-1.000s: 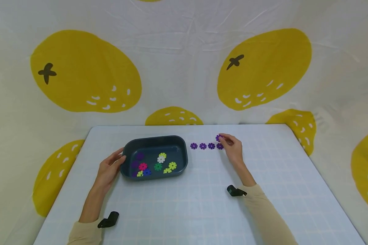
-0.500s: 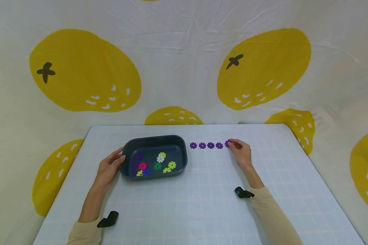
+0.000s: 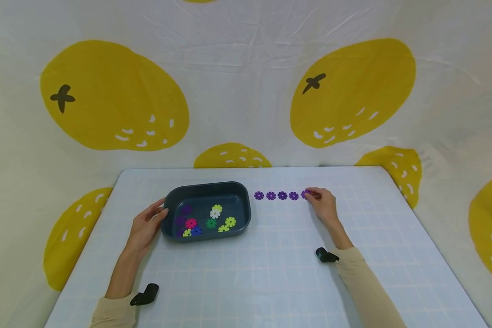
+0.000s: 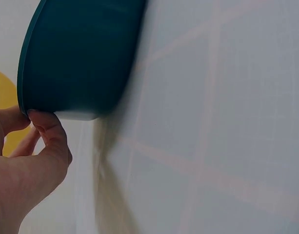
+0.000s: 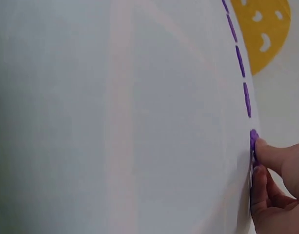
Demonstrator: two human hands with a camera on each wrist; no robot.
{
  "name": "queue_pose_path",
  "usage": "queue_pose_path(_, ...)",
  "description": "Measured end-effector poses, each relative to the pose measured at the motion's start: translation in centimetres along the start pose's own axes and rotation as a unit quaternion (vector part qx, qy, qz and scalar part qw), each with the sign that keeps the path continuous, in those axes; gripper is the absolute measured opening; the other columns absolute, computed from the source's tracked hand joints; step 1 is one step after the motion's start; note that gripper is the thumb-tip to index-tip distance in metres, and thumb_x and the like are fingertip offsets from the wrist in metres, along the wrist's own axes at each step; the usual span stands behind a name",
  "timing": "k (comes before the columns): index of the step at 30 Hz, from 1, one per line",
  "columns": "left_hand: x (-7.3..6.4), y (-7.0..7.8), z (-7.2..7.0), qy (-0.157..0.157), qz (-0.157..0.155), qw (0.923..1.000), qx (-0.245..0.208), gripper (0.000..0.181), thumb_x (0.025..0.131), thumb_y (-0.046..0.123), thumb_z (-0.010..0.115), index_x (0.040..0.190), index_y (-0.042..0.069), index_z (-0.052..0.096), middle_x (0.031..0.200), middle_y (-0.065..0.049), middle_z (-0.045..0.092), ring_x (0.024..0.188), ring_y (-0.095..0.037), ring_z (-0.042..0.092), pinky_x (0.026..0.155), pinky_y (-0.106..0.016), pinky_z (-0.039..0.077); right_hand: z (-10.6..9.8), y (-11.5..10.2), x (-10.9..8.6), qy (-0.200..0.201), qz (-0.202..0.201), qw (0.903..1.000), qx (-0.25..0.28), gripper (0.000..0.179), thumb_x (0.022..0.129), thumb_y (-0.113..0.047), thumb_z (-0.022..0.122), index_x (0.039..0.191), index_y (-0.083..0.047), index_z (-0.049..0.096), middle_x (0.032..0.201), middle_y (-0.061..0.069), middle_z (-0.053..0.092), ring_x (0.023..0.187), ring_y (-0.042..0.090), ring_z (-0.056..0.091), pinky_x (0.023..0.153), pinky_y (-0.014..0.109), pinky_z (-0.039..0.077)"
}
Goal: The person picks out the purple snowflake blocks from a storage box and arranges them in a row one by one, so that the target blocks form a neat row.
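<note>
My left hand (image 3: 144,229) grips the left end of a dark blue-green tray (image 3: 207,239); in the left wrist view, thumb and fingers pinch the rim of the tray (image 4: 76,58). Inside lie notched plastic discs, among them a pink disc (image 3: 191,223), a green disc (image 3: 211,223) and a white disc (image 3: 215,213). To the right of the tray, several purple discs (image 3: 282,195) form a straight row on the table. At the row's right end my right hand (image 3: 323,206) pinches a purple disc (image 5: 253,139), low at the tabletop and partly covered by the fingers.
The table (image 3: 246,282) has a pale cloth with a faint grid. Behind it hangs a white curtain (image 3: 238,91) printed with large yellow fruit. A black wrist camera (image 3: 145,294) sits at the left sleeve, another wrist camera (image 3: 327,255) at the right.
The right hand has moved right and down with its purple disc, from above the row to its right end, in line with the others. The left hand and tray stay put.
</note>
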State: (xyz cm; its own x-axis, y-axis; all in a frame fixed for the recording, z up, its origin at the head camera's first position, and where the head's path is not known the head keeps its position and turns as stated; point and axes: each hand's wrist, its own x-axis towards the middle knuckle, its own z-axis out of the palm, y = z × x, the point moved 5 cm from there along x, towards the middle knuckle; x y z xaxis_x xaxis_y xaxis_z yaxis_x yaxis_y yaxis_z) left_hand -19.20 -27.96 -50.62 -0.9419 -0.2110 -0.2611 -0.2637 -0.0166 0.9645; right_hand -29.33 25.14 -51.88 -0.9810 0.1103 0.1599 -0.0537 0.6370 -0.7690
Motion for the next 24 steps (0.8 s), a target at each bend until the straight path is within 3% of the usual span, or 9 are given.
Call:
queue_pose_path(11,0.0,-0.1,0.0,-0.001,0.004,1.0000,-0.002,0.063,0.098,0.031,0.073,0.154,0.013,0.049,0.116,0.009,0.056,0.099,-0.003,0.052,0.078,-0.014,0.046,0.1,0.1,-0.2,-0.016,0.004,0.9998,-0.006,0.029,0.101,-0.011,0.068,0.125,0.003,0.070,0.118,0.024,0.066,0.103,0.035,0.060,0.089,0.043,0.048)
queue_pose_path(16,0.1,-0.1,0.1,0.000,0.002,0.9999,-0.010,0.062,0.099,0.028,0.072,0.154,0.011,0.049,0.114,0.010,0.057,0.099,-0.003,0.053,0.079,-0.014,0.047,-0.2,-0.1,-0.1,-0.004,0.016,0.9998,0.006,0.028,0.103,-0.015,0.064,0.125,0.003,0.068,0.116,0.023,0.067,0.105,0.036,0.062,0.093,0.043,0.049)
queue_pose_path(24,0.2,0.0,0.0,0.002,-0.003,1.0000,0.000,0.061,0.100,0.027,0.070,0.155,0.013,0.047,0.115,0.011,0.056,0.100,-0.002,0.052,0.079,-0.014,0.046,-0.1,-3.1,0.2,0.014,-0.032,0.9987,0.037,0.023,0.103,-0.009,0.062,0.121,0.003,0.069,0.111,0.021,0.066,0.102,0.033,0.064,0.087,0.035,0.050)
